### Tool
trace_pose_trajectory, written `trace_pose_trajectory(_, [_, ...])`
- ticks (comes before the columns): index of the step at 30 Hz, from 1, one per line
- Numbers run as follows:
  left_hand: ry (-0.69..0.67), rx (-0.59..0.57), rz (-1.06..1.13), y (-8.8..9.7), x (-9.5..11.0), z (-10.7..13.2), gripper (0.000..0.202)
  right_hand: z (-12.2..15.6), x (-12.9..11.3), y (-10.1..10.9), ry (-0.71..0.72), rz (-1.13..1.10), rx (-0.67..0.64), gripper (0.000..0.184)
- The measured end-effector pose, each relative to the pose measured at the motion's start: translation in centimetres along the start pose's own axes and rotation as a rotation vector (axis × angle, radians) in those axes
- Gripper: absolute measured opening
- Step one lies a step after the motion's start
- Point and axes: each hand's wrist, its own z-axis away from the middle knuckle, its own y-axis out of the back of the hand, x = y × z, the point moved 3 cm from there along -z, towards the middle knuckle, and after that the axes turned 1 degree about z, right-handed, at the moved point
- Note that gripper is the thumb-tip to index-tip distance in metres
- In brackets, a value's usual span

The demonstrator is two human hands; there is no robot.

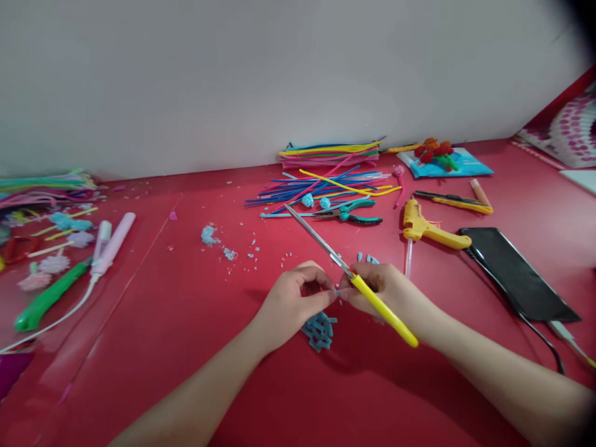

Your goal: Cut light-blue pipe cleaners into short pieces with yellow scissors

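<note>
Over the red table, my left hand point(298, 295) is closed in a pinch on a small blue piece of pipe cleaner point(338, 292). My right hand point(388, 288) meets it fingertip to fingertip at that piece. The same right hand also holds yellow-handled scissors point(372, 298), seen edge-on, their blades pointing up and to the left, away from the piece. Below the left fingers lies a pile of short blue pipe cleaner cuttings point(319, 332). A few more blue cuttings point(369, 258) sit just beyond the right hand, which partly covers them.
Long pipe cleaners point(326, 186), two blue pompoms point(308, 200) and pliers point(347, 212) lie ahead. A yellow glue gun point(419, 225) and black phone point(521, 273) are right. At left lie a pink corded styling iron point(112, 245) and a green-handled tool point(53, 295). Blue fluff point(209, 234) is scattered mid-table.
</note>
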Motion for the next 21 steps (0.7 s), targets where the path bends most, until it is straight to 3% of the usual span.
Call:
trace_pose_trajectory(4, [-0.014,0.022,-0.018,0.1,0.4,0.2,0.005,0.1,0.0,-0.4,0.039,-0.048,0.029,0.008])
trace_pose_trajectory(10, [-0.047,0.184,-0.222,1.8,0.4,-0.1,0.024,0.1,-0.8,-0.1,0.015,-0.032,0.026,0.01])
trace_pose_trajectory(14, [-0.091,0.209,-0.256,1.6,0.3,0.0,0.009,-0.2,-0.7,-0.3,-0.005,-0.018,0.047,0.009])
trace_pose_trajectory(18, [-0.156,0.216,-0.25,1.3,0.9,0.4,0.02,-0.5,-0.2,-0.5,0.008,-0.003,0.083,0.007])
trace_pose_trajectory(21, [-0.153,0.23,-0.28,1.4,1.0,0.5,0.015,-0.5,0.1,-0.6,0.016,0.006,0.087,0.007])
